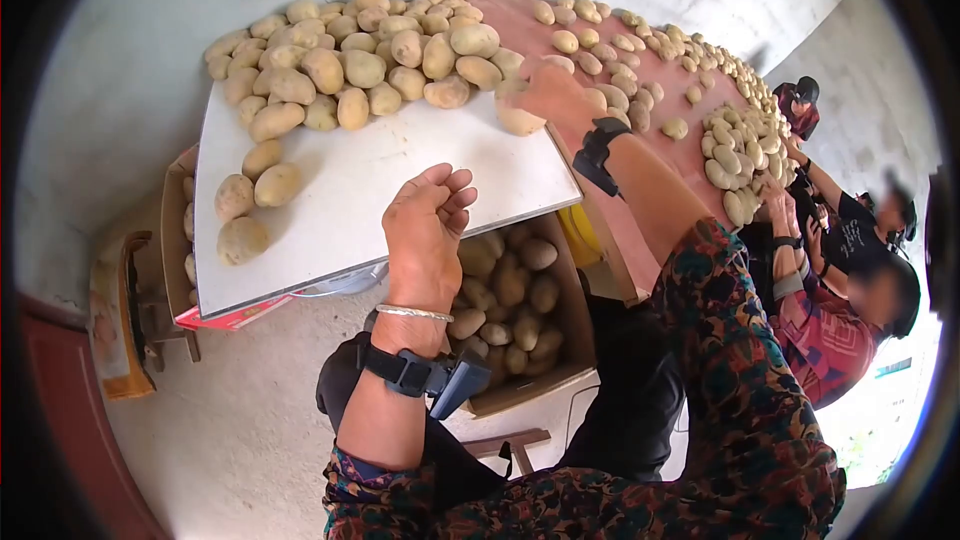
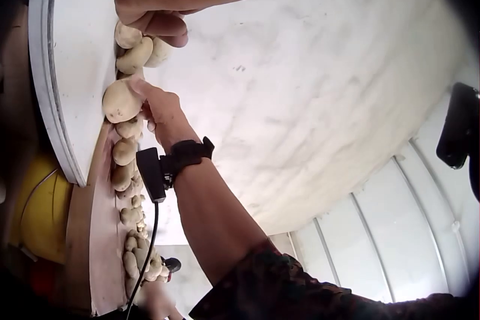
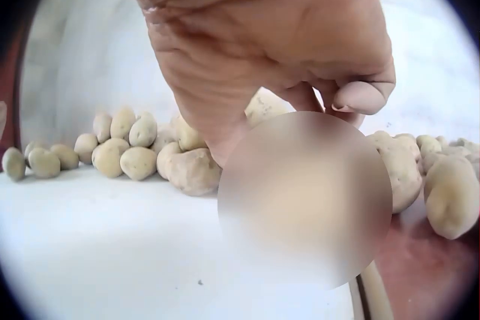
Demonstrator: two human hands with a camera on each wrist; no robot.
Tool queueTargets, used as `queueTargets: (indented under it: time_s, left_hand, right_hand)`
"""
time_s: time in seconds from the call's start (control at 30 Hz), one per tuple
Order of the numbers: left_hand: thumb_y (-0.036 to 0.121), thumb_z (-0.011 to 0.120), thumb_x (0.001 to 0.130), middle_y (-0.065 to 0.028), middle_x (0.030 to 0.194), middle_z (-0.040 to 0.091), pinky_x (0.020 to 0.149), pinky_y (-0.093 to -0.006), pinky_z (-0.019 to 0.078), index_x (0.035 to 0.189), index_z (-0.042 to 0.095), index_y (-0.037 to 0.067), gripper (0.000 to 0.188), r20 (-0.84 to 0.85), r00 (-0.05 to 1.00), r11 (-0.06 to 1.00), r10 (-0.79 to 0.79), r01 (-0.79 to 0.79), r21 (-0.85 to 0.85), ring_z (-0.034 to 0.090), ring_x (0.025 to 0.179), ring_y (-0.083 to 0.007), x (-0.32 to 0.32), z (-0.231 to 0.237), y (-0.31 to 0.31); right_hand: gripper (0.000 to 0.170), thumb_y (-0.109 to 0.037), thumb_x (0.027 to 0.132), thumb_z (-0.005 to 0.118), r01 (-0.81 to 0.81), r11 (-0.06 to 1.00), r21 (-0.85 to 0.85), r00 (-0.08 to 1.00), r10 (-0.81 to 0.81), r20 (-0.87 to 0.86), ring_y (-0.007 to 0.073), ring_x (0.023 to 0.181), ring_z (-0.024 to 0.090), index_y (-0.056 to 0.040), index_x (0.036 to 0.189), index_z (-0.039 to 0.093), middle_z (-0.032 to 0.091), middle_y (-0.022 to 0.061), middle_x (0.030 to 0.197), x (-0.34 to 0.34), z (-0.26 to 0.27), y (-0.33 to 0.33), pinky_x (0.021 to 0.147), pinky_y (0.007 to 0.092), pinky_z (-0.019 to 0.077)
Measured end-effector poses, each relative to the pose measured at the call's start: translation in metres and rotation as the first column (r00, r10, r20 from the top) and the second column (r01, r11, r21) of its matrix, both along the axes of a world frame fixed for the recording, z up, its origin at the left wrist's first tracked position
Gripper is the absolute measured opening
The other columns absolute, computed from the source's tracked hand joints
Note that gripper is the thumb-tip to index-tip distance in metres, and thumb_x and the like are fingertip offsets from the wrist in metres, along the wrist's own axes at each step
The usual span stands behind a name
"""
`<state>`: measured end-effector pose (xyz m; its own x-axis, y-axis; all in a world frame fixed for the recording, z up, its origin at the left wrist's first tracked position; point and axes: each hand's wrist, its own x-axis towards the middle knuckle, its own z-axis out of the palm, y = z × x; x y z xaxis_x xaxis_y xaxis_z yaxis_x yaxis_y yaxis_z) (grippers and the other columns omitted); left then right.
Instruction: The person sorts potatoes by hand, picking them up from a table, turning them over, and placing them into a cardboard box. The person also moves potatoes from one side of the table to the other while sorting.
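My right hand (image 1: pixel 558 95) pinches a potato (image 1: pixel 520 118) at the right edge of the white board (image 1: pixel 400 180). In the left wrist view that same potato (image 2: pixel 122 101) shows in the fingertips; in the right wrist view a blurred patch covers most of it. Loosely curled fingers and nothing in them: that is my left hand (image 1: pixel 428 225), over the front part of the board. A heap of potatoes (image 1: pixel 330 70) lies along the board's back edge. Several single potatoes (image 1: pixel 240 240) lie at its left side.
A cardboard box (image 1: pixel 575 320) of potatoes stands below the board, another box (image 1: pixel 180 230) at the left. The reddish table (image 1: pixel 690 170) on the right bears many more potatoes. People (image 1: pixel 830 300) work along its far side. A yellow container (image 1: pixel 577 230) shows beneath the board's right corner.
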<state>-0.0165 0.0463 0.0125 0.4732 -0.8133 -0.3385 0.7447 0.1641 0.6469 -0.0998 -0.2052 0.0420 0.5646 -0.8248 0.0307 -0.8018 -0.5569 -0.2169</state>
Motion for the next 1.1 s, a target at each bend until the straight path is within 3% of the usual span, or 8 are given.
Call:
queueTargets:
  time_s: [0.13,0.27,0.33,0.47,0.73,0.83,0.93,1.1]
  left_hand:
    - [0.004,0.046,0.088,-0.0118,0.104,0.065,0.073,-0.0254,0.0476,0.117,0.053,-0.004,0.030,0.011,1.000,1.000,0.009,-0.009,0.002,0.062,0.087,-0.0180,-0.002,-0.002,-0.003]
    - [0.004,0.046,0.088,-0.0116,0.104,0.065,0.072,-0.0254,0.0479,0.117,0.053,-0.004,0.030,0.017,1.000,1.000,0.015,-0.015,0.012,0.062,0.087,-0.0179,-0.004,-0.007,-0.007]
    - [0.005,0.046,0.088,-0.0113,0.104,0.065,0.072,-0.0252,0.0478,0.117,0.053,-0.003,0.030,0.025,1.000,1.000,0.005,-0.006,0.016,0.062,0.088,-0.0178,-0.005,-0.010,-0.009]
    - [0.008,0.048,0.089,-0.0106,0.104,0.066,0.072,-0.0242,0.0474,0.116,0.055,-0.002,0.029,0.031,0.999,1.000,0.010,-0.010,0.010,0.063,0.089,-0.0179,0.000,-0.015,-0.012]
    - [0.006,0.054,0.086,-0.0130,0.105,0.065,0.072,-0.0234,0.0474,0.114,0.056,-0.003,0.029,0.018,0.999,0.999,0.028,-0.028,-0.021,0.063,0.089,-0.0185,0.016,-0.020,-0.011]
    - [0.007,0.055,0.087,-0.0132,0.108,0.065,0.073,-0.0215,0.0483,0.116,0.054,-0.003,0.031,0.072,0.997,0.999,-0.037,0.038,-0.008,0.063,0.091,-0.0182,0.019,-0.018,-0.009]
    - [0.008,0.055,0.087,-0.0130,0.110,0.064,0.073,-0.0214,0.0485,0.118,0.053,-0.003,0.033,0.115,0.982,0.988,-0.150,0.152,-0.012,0.063,0.092,-0.0174,0.021,-0.017,-0.007]
    - [0.007,0.053,0.089,-0.0132,0.112,0.064,0.074,-0.0209,0.0486,0.121,0.051,-0.005,0.034,0.185,0.962,0.977,-0.200,0.210,-0.031,0.062,0.094,-0.0159,0.027,-0.020,-0.009]
  right_hand:
    - [0.073,-0.041,0.069,0.071,-0.010,0.993,-0.114,1.000,0.011,0.008,0.0355,0.107,0.060,-0.0024,0.127,0.048,0.060,0.0210,0.115,0.005,-0.021,0.006,0.089,0.0413,0.0483]
    - [0.077,-0.036,0.068,0.073,-0.035,0.999,-0.003,0.996,0.034,-0.083,0.0358,0.113,0.057,-0.0046,0.132,0.043,0.059,0.0222,0.117,0.004,-0.017,0.010,0.091,0.0422,0.0474]
    - [0.073,-0.027,0.065,0.077,-0.076,0.978,0.195,0.975,0.032,0.218,0.0352,0.103,0.061,-0.0048,0.129,0.048,0.063,0.0220,0.108,-0.003,-0.029,0.017,0.087,0.0404,0.0489]
    - [0.073,-0.027,0.065,0.078,-0.151,0.988,0.029,0.973,0.143,0.179,0.0353,0.100,0.062,-0.0051,0.129,0.049,0.063,0.0208,0.107,-0.013,-0.038,0.025,0.088,0.0394,0.0490]
    - [0.069,-0.031,0.067,0.079,-0.101,0.965,0.240,0.985,0.063,0.161,0.0255,0.099,0.063,0.0012,0.122,0.053,0.065,0.0157,0.107,-0.065,-0.014,0.082,0.086,0.0349,0.0491]
    - [0.060,-0.037,0.075,0.074,-0.207,0.862,0.462,0.910,-0.004,0.415,0.0179,0.093,0.062,0.0010,0.119,0.058,0.066,0.0105,0.101,-0.092,-0.008,0.104,0.076,0.0303,0.0482]
    - [0.060,-0.039,0.074,0.076,-0.202,0.816,0.542,0.936,-0.001,0.351,0.0211,0.096,0.062,0.0031,0.115,0.061,0.066,0.0144,0.102,-0.111,0.007,0.117,0.083,0.0341,0.0486]
    - [0.053,-0.037,0.076,0.072,-0.303,0.800,0.517,0.952,0.234,0.196,0.0201,0.088,0.061,0.0016,0.111,0.061,0.065,0.0091,0.093,-0.131,0.010,0.140,0.077,0.0321,0.0477]
